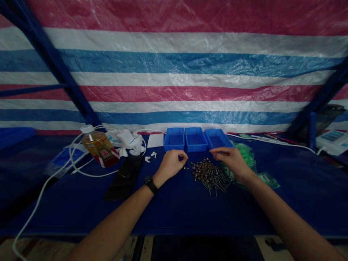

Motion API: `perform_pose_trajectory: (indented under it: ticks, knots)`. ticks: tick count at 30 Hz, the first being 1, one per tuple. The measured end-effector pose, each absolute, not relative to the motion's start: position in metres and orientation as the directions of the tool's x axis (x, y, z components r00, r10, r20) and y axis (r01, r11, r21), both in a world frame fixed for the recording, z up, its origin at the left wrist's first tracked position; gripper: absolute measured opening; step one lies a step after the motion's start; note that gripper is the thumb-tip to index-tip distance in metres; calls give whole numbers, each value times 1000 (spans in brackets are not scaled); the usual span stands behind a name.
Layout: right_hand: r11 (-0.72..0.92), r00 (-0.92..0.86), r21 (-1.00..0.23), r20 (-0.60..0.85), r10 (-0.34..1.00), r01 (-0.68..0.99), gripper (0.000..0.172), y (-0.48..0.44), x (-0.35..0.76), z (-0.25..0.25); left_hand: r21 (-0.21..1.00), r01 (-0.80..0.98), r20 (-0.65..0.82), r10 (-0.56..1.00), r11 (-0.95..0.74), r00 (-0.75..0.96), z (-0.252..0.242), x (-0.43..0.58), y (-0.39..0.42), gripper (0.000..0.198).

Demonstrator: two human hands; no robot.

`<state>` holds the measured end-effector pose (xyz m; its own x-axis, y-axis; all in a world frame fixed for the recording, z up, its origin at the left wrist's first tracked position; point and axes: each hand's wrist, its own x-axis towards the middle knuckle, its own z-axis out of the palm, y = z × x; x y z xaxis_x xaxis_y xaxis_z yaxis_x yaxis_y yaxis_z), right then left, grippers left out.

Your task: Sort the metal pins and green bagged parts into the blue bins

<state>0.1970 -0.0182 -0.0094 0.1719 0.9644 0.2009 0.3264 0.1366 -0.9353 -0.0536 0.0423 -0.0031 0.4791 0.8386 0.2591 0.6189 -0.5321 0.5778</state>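
Note:
My left hand (173,163), with a black watch (150,184) on the wrist, is closed in a pinch in front of the left blue bin (174,139). What its fingertips hold, if anything, is too small to make out. A single small screw (186,168) lies on the table just below these fingers. My right hand (230,159) is also closed, thumb and fingertips together, near the front of the right blue bin (217,139). Anything in that pinch is hidden. Between and below the hands spreads a pile of brown-headed screws (209,174) with long shanks.
The middle blue bin (195,139) stands between the other two. Green plastic bags (246,156) lie beside my right forearm. On the left are a black pouch (125,177), white earbuds (147,158), a bottle of amber liquid (100,146) and a looping white cable (40,195). A striped sheet (190,72) hangs behind.

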Motion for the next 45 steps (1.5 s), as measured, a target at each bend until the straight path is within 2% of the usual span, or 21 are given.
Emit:
perform_pose_trajectory:
  ticks: [5, 10, 14, 19, 21, 23, 26, 29, 31, 33, 35, 41, 45]
  knots:
    - [21, 138, -998, 29, 990, 56, 16, -22, 196, -7, 501, 690, 233, 849, -523, 474, 2, -62, 47, 5]
    - [-100, 95, -977, -120, 988, -189, 14, -23, 194, -2, 389, 733, 256, 830, -558, 496, -5, -64, 54, 9]
    - [-225, 43, -925, -249, 967, -306, 15, -26, 191, 3, 448, 720, 224, 846, -530, 484, -10, -64, 59, 12]
    - [-232, -1, -920, -244, 970, -316, 20, -27, 185, 5, 511, 703, 173, 860, -495, 480, -8, -67, 60, 9]
    - [-194, 29, -941, -210, 977, -278, 20, -24, 181, 7, 518, 699, 166, 859, -493, 484, -6, -68, 59, 9]
    - [-121, 62, -978, -133, 989, -171, 17, -19, 174, 11, 520, 699, 165, 860, -491, 482, -5, -69, 58, 11]
    - [63, 4, -980, 64, 998, 188, 10, -6, 157, 21, 483, 719, 173, 859, -500, 481, -3, -70, 58, 16]
    - [221, -124, -786, 183, 975, 577, 9, 8, 136, 25, 448, 734, 151, 852, -511, 501, 1, -73, 58, 25]
    - [255, -169, -648, 193, 967, 718, 12, 16, 122, 20, 434, 736, 135, 845, -520, 517, 5, -76, 58, 29]
    - [255, -176, -579, 189, 966, 775, 16, 21, 112, 12, 423, 735, 130, 838, -530, 530, 9, -78, 59, 29]
    - [239, -152, -565, 197, 969, 790, 19, 24, 105, 3, 425, 731, 121, 834, -534, 539, 11, -79, 59, 27]
    - [281, -215, -641, 181, 960, 715, 18, 27, 116, 4, 453, 717, 104, 830, -530, 548, 9, -79, 60, 25]
    - [324, -228, -526, 240, 944, 786, 22, 16, 152, 26, 449, 720, 145, 838, -529, 526, 14, -81, 56, 28]
